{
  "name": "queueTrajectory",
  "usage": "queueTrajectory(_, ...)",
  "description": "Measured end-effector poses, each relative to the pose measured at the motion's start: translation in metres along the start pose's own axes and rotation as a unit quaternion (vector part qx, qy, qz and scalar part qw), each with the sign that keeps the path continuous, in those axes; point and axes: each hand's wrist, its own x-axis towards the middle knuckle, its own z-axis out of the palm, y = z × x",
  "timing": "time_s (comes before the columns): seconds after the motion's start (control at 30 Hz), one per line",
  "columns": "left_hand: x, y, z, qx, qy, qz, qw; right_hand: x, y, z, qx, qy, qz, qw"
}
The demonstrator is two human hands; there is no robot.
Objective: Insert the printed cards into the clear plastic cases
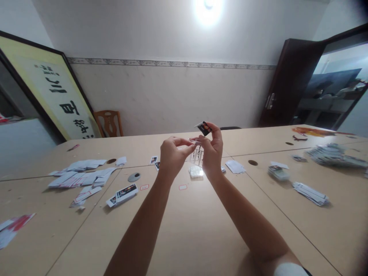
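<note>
On my feed, L hand point(175, 152) pinches a small pale pc point(196, 142) w/ R hand point(213, 149), prob. to steady it, dark chains point(199, 153) hanging below; R hand also grips a dark card point(205, 128), held high prob. to keep it clear; all up above table point(198, 230).

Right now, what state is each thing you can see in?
Tall dark-brown door: open.
Round white light: lit.
Small black printed card: held tilted in the right hand.
Left hand: fingertips pinched together, contents unclear.
Rectangular white paper slips: loosely piled.
Shiny plastic packets: heaped.
</note>
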Motion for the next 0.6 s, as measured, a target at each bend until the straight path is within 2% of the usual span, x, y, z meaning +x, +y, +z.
queueTrajectory(0.33, -0.0021, 0.0052, -0.0029, -0.056, -0.027, -0.017, 0.998, -0.0006, -0.0023, 0.0005, -0.003, -0.002, 0.018, 1.000)
queueTrajectory(0.6, -0.0025, 0.0093, -0.0072, -0.029, -0.050, 0.009, 0.998, 0.0074, 0.0005, -0.0019, 0.068, 0.040, 0.084, 0.993)
